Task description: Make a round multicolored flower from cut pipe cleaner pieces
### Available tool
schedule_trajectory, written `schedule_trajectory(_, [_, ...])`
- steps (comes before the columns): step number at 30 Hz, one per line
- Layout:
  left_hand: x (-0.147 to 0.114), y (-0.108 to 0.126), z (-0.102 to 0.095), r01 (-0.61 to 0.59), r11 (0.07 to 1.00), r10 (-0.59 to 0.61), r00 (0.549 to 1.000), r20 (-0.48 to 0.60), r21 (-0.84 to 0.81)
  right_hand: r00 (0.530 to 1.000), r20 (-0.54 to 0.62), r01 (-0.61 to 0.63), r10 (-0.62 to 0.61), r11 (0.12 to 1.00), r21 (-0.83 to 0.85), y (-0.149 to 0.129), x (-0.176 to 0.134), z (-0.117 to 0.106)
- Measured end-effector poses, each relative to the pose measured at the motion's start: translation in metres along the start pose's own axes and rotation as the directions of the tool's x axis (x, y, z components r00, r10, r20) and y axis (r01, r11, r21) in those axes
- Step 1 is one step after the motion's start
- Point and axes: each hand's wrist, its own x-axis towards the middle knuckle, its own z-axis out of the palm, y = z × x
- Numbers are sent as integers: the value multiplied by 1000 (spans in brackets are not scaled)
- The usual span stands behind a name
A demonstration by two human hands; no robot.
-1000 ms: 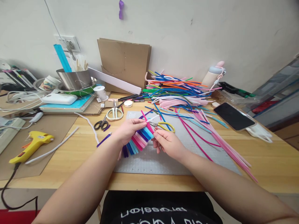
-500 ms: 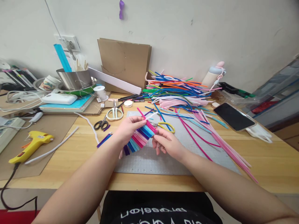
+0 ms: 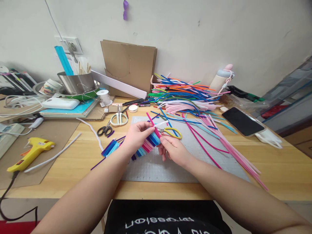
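Both hands work over the grey cutting mat. Left hand is closed around a fanned bundle of short pipe-cleaner pieces in pink, blue and purple. Right hand pinches the bundle's upper end, fingers curled. Yellow-handled pliers lie just behind. Loose pipe cleaners are heaped further back on the wooden table

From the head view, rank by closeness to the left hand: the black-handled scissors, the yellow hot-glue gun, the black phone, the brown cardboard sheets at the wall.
Measured from the left hand:
1. Black-handled scissors, just to its left on the wooden desk.
2. Brown cardboard sheets, behind it, leaning on the wall.
3. Black phone to the far right and yellow hot-glue gun to the far left: too close to call.
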Motion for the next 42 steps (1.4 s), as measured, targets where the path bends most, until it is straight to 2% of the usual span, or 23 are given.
schedule_trajectory(14, [1, -2, 0, 22, 1000, -21, 999, -42, 19, 997, 28, 71, -68, 988, -139, 8, 3, -2])
schedule_trajectory(17, [2, -1, -4, 70, 997, -71, 997, 28, 44, 997, 59, 57, -49, 988, -142, 3, 2, -7])
schedule_trajectory(20, [0, -1, -7, 114, 987, -129, 981, 145, 111, 993, -36, 106, -115, 976, -189, -5, 0, -14])
schedule_trajectory(22, [-1, -2, -7, 103, 978, -141, 968, 209, 180, 971, -128, 165, -203, 952, -259, -10, -1, -17])
schedule_trajectory(25, [-4, -4, -6, 41, 948, -137, 948, 288, 315, 956, -130, 207, -265, 916, -345, -14, -1, -17])
schedule_trajectory(27, [-4, -5, -5, 22, 921, -157, 935, 318, 389, 970, -109, 172, -216, 933, -317, -15, 0, -15])
schedule_trajectory(30, [-4, -5, -7, 45, 909, -205, 914, 349, 415, 996, -86, 23, -39, 983, -179, -15, 3, -16])
schedule_trajectory(33, [-4, -6, -9, 53, 887, -237, 905, 354, 459, 995, -2, -102, 102, 991, -82, -19, 5, -19])
schedule_trajectory(35, [-3, -7, -10, 44, 859, -249, 906, 342, 510, 994, 48, -99, 101, 994, -50, -21, 5, -22])
schedule_trajectory(38, [-3, -8, -11, 26, 828, -263, 900, 347, 560, 994, 98, -36, 38, 999, -24, -19, 6, -23])
schedule_trajectory(42, [-3, -10, -12, 11, 809, -278, 888, 366, 588, 993, 114, 28, -25, 999, -30, -13, 8, -22])
